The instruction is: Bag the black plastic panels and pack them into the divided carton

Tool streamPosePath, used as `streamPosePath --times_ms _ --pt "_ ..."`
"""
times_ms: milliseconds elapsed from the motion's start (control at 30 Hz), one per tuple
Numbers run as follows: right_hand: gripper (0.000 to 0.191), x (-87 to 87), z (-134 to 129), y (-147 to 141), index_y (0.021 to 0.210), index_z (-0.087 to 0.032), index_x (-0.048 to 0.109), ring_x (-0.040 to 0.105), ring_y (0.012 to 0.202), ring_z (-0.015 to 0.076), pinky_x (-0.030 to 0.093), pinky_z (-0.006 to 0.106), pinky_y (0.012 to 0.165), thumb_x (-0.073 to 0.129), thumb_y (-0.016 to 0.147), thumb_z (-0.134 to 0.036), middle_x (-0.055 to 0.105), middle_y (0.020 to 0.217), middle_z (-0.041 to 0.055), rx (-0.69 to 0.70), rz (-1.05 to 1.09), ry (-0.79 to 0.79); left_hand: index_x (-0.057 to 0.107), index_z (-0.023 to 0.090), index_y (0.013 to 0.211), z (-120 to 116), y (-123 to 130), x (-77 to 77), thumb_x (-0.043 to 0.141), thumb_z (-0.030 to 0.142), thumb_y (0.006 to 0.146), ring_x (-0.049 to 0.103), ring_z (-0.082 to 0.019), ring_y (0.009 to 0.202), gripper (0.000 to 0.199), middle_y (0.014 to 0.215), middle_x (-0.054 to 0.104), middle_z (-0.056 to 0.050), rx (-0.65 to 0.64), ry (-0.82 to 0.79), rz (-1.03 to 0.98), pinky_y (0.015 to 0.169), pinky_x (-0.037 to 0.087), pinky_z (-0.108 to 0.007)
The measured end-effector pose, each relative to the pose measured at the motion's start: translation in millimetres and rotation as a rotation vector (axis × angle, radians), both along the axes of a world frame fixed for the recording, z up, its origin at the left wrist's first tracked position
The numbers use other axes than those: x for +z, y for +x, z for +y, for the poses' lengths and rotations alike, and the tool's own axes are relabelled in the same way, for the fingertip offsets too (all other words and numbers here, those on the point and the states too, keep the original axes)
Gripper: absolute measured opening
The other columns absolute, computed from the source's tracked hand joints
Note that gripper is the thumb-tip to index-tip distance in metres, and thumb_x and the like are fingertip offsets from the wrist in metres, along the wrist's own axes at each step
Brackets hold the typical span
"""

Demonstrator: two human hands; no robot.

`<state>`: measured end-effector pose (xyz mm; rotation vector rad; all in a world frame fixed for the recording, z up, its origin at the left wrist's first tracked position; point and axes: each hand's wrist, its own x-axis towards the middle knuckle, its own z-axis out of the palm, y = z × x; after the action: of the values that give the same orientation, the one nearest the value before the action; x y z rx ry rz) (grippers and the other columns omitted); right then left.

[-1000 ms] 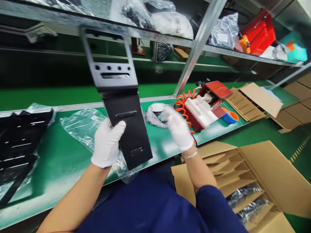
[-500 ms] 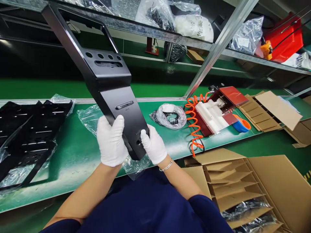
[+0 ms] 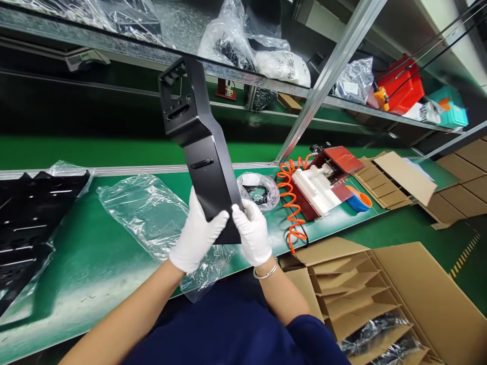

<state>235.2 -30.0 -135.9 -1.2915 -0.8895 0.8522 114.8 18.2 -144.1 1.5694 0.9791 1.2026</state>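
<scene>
Both of my hands wear white gloves and hold a black console panel [image 3: 207, 162] up off the bench. The panel is bent, with a large rectangular opening at its top, a row of round holes and slots below. My left hand [image 3: 200, 230] grips the lower left edge, thumb across the front face. On the lower right edge my right hand [image 3: 253, 230] is closed, thumb on the front. Under the panel, a clear plastic bag [image 3: 148, 213] lies flat on the green bench. Behind my right hand sits a coil in clear wrap [image 3: 262, 190].
More black panels [image 3: 34, 223] lie on plastic at the left. To the right stand a red and white device [image 3: 319, 185], an orange coiled hose [image 3: 291, 203] and a blue-orange tape roll [image 3: 358, 198]. An open divided carton [image 3: 361, 289] is at lower right. A shelf [image 3: 182, 56] runs above.
The panel has turned, so its right side now shows and its top has come further right and lower. My left hand has shifted right, nearer my right hand. The view has swung slightly right.
</scene>
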Motion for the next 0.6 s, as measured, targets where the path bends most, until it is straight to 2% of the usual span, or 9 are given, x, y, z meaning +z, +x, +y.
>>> streamPosePath --times_ms 67,233,333,467,600 --pt "0.031 2.2 0.3 -0.7 0.097 -0.024 0.064 0.066 0.095 0.0219 0.058 0.037 0.091 0.065 0.085 -0.052 0.071 0.097 0.0045 -0.012 -0.015 0.012 0.021 0.017 0.162 -4.0 6.5 -3.7 0.073 0.059 0.084 0.045 -0.033 0.148 0.103 0.153 0.053 -0.02 0.032 -0.015 0.057 0.124 0.035 -0.051" --pt "0.03 -3.9 0.9 0.7 0.092 -0.025 0.06 0.063 0.09 0.0216 0.058 0.038 0.089 0.06 0.086 -0.055 0.067 0.093 0.0045 -0.119 -0.005 0.025 0.017 0.014 0.163 -1.6 9.0 -3.7 0.063 0.06 0.088 0.05 -0.037 0.143 0.099 0.16 0.044 -0.025 0.026 0.032 0.189 0.12 0.039 -0.055" --pt "0.034 -5.6 0.2 2.3 0.091 -0.025 0.061 0.062 0.089 0.0219 0.058 0.039 0.089 0.06 0.085 -0.058 0.066 0.091 0.0047 -0.157 -0.034 0.01 0.014 0.011 0.163 2.3 8.5 -4.3 0.059 0.059 0.09 0.05 -0.037 0.144 0.098 0.16 0.043 -0.026 0.027 0.084 0.232 0.117 0.043 -0.053" --pt "0.036 -4.5 0.7 5.6 0.091 -0.023 0.062 0.061 0.087 0.0212 0.057 0.038 0.089 0.062 0.084 -0.059 0.065 0.089 0.0044 -0.156 -0.032 0.01 0.021 0.01 0.161 3.6 9.8 -7.2 0.052 0.053 0.095 0.052 -0.033 0.143 0.084 0.157 0.048 -0.024 0.026 0.147 0.171 0.118 0.043 -0.048" --pt "0.038 -10.0 5.4 12.6 0.09 -0.022 0.062 0.062 0.085 0.0211 0.057 0.038 0.089 0.061 0.084 -0.059 0.066 0.09 0.0054 -0.106 0.018 -0.015 0.04 0.016 0.155 3.0 5.1 -0.5 0.052 0.053 0.098 0.055 -0.03 0.139 0.068 0.151 0.057 -0.017 -0.04 0.073 0.001 0.118 0.044 -0.047"
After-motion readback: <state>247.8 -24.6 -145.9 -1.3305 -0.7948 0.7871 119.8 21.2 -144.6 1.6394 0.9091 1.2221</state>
